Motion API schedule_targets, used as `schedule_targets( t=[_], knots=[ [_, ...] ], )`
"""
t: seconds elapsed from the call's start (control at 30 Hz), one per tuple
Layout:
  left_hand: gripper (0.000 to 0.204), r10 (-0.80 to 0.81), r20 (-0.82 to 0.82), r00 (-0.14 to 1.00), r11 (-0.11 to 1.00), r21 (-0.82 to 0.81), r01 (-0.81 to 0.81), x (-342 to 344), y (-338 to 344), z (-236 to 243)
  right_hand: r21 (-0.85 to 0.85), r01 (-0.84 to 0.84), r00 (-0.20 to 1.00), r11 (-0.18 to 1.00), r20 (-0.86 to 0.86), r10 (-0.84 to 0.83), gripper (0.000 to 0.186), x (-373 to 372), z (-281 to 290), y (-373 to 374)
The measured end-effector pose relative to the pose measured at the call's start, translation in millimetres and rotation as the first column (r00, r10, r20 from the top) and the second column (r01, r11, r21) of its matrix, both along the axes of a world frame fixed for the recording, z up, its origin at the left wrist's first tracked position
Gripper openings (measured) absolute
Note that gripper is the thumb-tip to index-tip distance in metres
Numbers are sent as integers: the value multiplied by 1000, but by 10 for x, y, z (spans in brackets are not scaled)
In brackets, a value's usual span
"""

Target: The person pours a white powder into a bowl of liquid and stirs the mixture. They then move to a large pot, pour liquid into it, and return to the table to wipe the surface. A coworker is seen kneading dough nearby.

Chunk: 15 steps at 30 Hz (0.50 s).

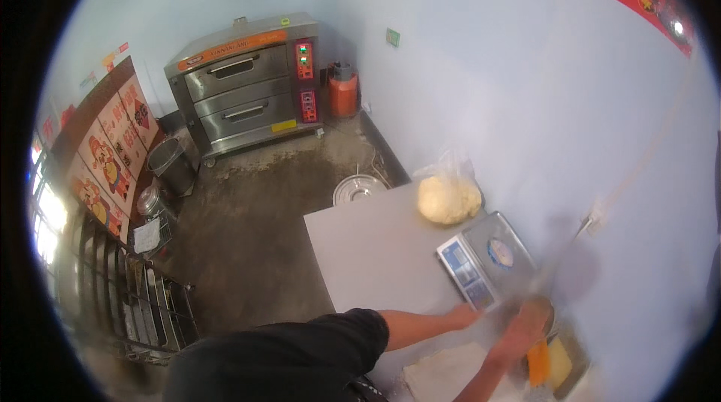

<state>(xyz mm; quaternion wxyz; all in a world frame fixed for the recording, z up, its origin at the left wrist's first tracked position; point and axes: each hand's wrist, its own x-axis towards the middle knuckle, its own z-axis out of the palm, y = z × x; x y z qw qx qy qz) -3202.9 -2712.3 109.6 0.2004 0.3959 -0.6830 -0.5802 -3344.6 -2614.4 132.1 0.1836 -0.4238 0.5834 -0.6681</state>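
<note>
Head view, looking down on a grey surface (375, 252) set against a pale blue wall. Left hand (462, 317) reaching across from a dark sleeve, lying flat near the front corner of a digital scale (487, 261), fingers seemingly together; grip hard to tell. Right hand (526, 327) blurred, just past the scale's near edge, over a round metal bowl (547, 316); whether closed on anything cannot be told. Orange scraper-like piece (538, 363) just below the right hand, beside a pale yellow block (559, 361). Flat sheet of dough (443, 372) at the lower edge, between the forearms. Large mound of dough (448, 199) in clear plastic at the surface's far corner, well apart from both hands. Beyond, on a rough concrete floor: steel lidded pot (359, 189), two-deck steel oven (244, 87), orange gas cylinder (343, 92), metal bucket (173, 164), wire rack (143, 304) at left.
</note>
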Motion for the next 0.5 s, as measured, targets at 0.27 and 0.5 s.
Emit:
schedule_targets(
  t=[0.27,0.5],
  knots=[
    [44,217,-142,966,841,529,-111,758,21,-312,512,271,952,815,-266,-150,46,1241,-951,702],
    [27,230,82,970,645,733,-215,3550,-682,-1599,719,351,-173,599,679,-714,25,2331,-1774,1854]
  ],
)
